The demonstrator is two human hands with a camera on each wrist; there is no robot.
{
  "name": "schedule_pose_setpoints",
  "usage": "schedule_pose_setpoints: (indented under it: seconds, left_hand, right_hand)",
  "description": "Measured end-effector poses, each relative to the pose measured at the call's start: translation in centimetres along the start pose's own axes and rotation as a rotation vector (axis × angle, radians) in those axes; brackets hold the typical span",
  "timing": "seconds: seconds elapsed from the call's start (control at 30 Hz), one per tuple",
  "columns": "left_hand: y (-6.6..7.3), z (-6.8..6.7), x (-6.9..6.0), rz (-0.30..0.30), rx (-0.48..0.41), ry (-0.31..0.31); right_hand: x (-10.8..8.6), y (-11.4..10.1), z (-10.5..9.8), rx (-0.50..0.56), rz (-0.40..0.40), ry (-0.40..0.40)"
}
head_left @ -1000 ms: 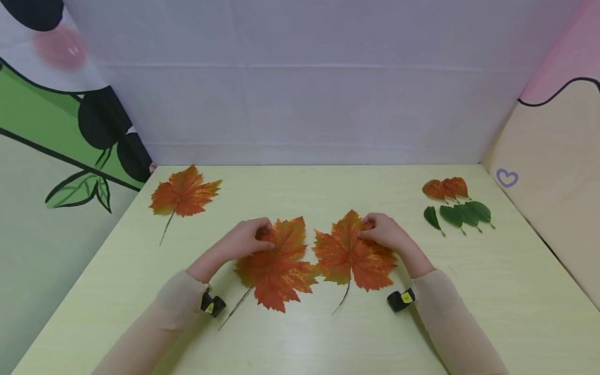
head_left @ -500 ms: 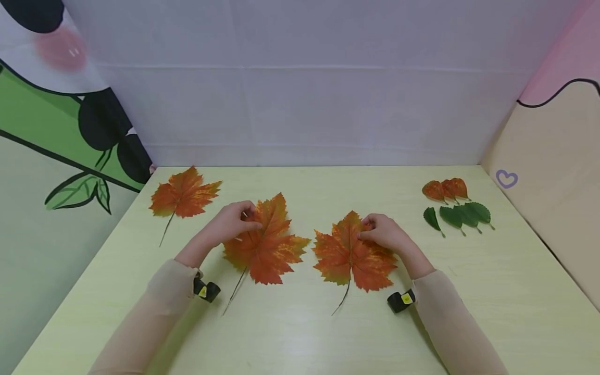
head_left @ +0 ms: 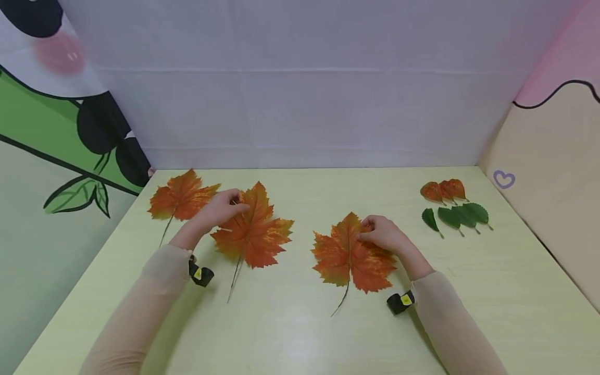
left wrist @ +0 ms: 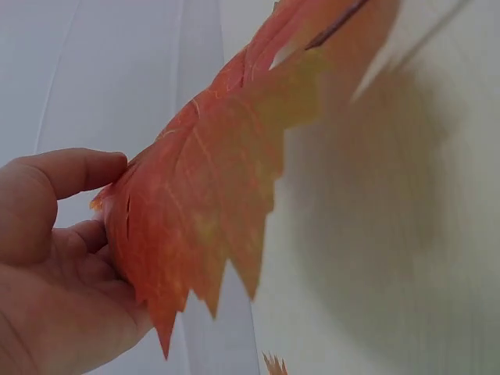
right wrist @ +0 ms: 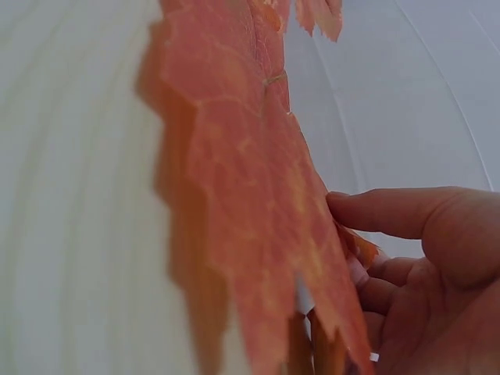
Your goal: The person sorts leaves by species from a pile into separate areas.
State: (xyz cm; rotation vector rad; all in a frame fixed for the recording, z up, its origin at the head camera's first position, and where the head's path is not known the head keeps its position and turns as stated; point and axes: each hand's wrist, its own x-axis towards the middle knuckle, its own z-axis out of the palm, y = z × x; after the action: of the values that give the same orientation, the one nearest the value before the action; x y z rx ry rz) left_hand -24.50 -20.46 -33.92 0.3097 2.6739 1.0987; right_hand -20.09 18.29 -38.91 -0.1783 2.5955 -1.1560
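My left hand [head_left: 220,211] pinches an orange maple leaf [head_left: 255,229] by its upper left edge. In the left wrist view that leaf [left wrist: 203,180] hangs tilted above the table, its shadow well apart from it. My right hand [head_left: 384,233] pinches the upper right part of another orange maple leaf [head_left: 347,255], right of centre. The right wrist view has this leaf [right wrist: 250,180] close over the tabletop, with the thumb on its upper face. A third maple leaf [head_left: 180,192] lies at the far left, partly behind my left hand.
At the back right lie several small leaves: a row of reddish-orange ones [head_left: 432,191] and, nearer, a row of green ones [head_left: 450,217]. The pale wooden table [head_left: 300,328] ends at a white cloth backdrop [head_left: 300,114], with printed side panels left and right.
My left hand has carried its maple leaf left and toward the back, away from the right one, and the leaf has turned somewhat. The right hand and its leaf have stayed in place.
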Motion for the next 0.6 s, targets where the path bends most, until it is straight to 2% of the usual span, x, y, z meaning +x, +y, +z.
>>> schedule_pose_setpoints:
  seconds: [0.23, 0.4, 0.6]
  left_hand:
    - [-0.3, -1.0, 0.9, -0.002, -0.037, 0.012]
    - [-0.4, -1.4, 1.6, -0.044, -0.037, 0.040]
    - [-0.7, -1.6, 2.7, -0.092, -0.060, 0.104]
  right_hand:
    - [0.0, -0.1, 0.0, -0.002, 0.001, 0.005]
    - [0.0, -0.1, 0.0, -0.008, -0.005, 0.000]
    - [0.0, -0.1, 0.2, 0.005, -0.006, 0.000]
